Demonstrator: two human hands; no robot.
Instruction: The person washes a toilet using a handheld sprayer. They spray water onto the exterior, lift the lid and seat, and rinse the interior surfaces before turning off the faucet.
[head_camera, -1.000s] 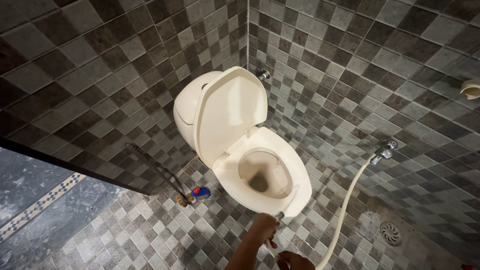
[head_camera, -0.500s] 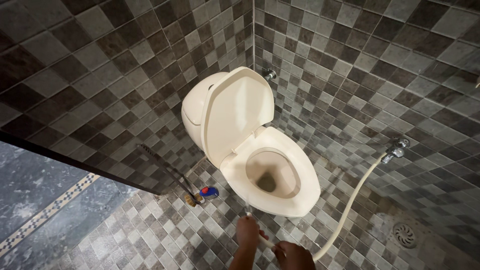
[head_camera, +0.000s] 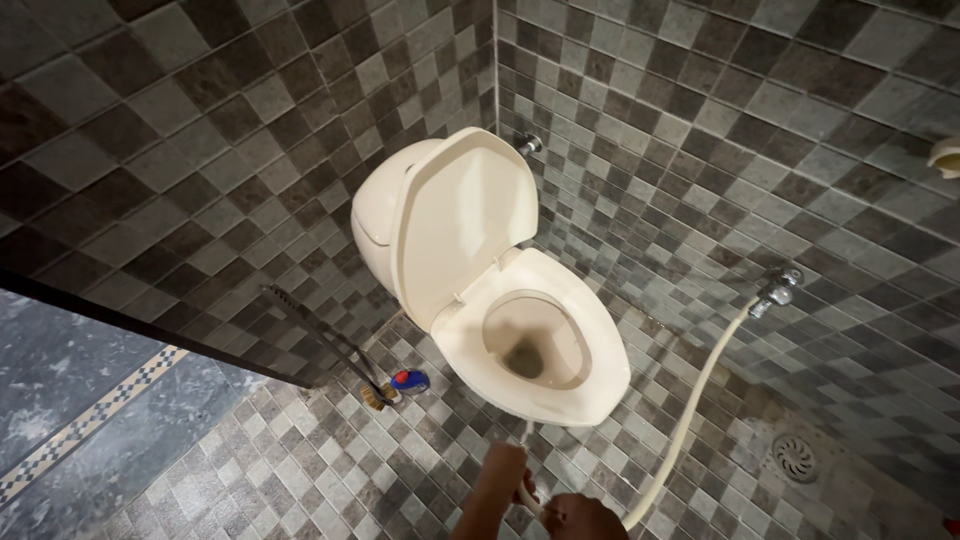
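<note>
A cream toilet stands in the tiled corner, its lid (head_camera: 465, 215) raised and its seat (head_camera: 603, 368) down over the bowl. My left hand (head_camera: 503, 478) is closed around the nozzle end of a pale hose (head_camera: 690, 405), which points up at the seat's front edge. Just behind it, at the bottom edge of the view, my right hand (head_camera: 580, 518) grips the same hose. From there the hose runs up to a metal tap (head_camera: 775, 288) on the right wall.
A long-handled brush (head_camera: 372, 397) leans on the left wall beside a small blue and red round thing (head_camera: 410, 380). A floor drain (head_camera: 795, 456) lies at the right. A dark partition edge (head_camera: 120, 318) crosses the left. A cream holder (head_camera: 945, 155) hangs on the right wall.
My left hand has drawn the nozzle end back from the seat's front rim towards me, then lifted it slightly. Both hands stay on the hose. The view shifted a little.
</note>
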